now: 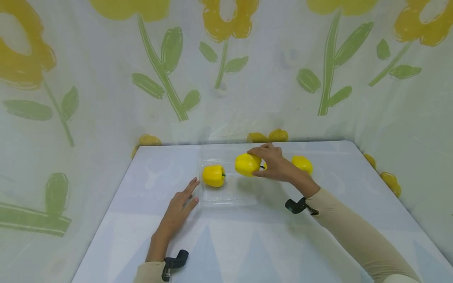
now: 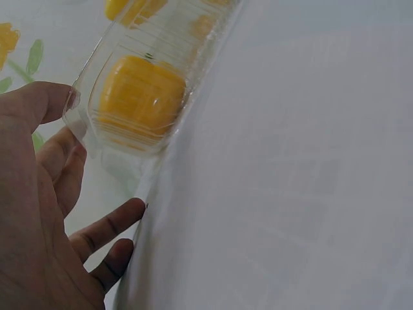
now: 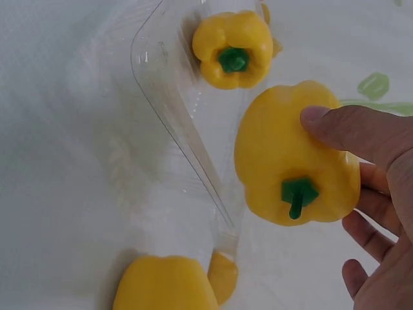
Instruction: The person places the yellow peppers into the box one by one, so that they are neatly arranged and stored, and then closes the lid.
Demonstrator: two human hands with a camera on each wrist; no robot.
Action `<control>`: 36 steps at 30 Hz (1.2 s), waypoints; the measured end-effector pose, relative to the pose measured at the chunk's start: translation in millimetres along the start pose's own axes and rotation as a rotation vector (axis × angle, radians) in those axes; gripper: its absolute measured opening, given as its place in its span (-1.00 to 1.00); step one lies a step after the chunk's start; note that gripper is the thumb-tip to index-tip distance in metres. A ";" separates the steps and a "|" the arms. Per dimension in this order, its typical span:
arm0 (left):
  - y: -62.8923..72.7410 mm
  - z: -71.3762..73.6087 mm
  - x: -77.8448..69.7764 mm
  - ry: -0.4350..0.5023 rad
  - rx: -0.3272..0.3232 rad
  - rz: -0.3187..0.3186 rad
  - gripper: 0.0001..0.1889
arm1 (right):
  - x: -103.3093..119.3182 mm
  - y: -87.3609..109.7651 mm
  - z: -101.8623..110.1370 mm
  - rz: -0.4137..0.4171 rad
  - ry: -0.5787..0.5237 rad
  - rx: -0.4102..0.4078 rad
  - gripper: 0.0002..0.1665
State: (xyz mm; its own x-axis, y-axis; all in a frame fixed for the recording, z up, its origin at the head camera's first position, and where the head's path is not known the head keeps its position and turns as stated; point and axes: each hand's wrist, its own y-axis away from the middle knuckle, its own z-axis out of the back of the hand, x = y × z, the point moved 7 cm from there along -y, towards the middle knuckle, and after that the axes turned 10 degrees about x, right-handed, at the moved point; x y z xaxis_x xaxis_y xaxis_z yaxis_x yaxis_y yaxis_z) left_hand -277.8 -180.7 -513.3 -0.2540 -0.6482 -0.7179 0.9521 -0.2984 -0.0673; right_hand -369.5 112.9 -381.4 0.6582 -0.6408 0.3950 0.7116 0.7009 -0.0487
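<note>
My right hand [image 1: 277, 165] holds a yellow bell pepper [image 1: 247, 164] in the air above the right part of a clear plastic container [image 1: 226, 203]. In the right wrist view, the thumb lies on the pepper's side and its green stem shows. A second yellow bell pepper [image 1: 213, 175] lies in the container's left part. Beside the container's left edge is my left hand [image 1: 178, 210], fingers spread and mostly straight. In the left wrist view, its fingertips touch the container's rim [image 2: 76, 97].
Another yellow bell pepper [image 1: 302, 164] lies on the white table [image 1: 247, 243], right of the container and partly behind my right forearm. Some yellow [image 1: 265, 166] shows through the right hand's grip. A flower-patterned cloth [image 1: 265, 78] hangs behind the table.
</note>
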 end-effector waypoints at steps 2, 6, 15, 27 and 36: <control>0.4 -0.1 -0.6 0.002 0.001 0.000 -0.42 | -0.2 -1.5 -2.5 -0.008 0.002 0.009 -0.21; 0.3 0.2 -1.1 0.001 0.002 0.000 -0.42 | -1.7 -5.4 -8.8 -0.031 0.011 0.034 -0.21; 0.0 2.0 -1.4 -0.012 -0.003 -0.004 -0.42 | -0.8 -14.0 -19.1 -0.023 0.026 0.058 -0.21; -1.0 0.9 -0.6 -0.015 0.000 -0.002 -0.41 | -5.3 -21.3 -33.1 -0.052 0.033 0.105 -0.21; -1.3 0.8 2.2 -0.018 0.002 0.009 -0.41 | -10.2 -24.7 -41.1 -0.068 0.037 0.125 -0.20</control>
State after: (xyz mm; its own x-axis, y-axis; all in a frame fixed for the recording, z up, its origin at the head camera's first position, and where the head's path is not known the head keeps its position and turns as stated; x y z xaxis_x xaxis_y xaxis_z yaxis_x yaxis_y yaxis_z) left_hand -279.8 -182.3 -514.3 -0.2485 -0.6632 -0.7060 0.9540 -0.2940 -0.0596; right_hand -383.7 89.2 -421.8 0.6197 -0.6979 0.3591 0.7205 0.6873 0.0924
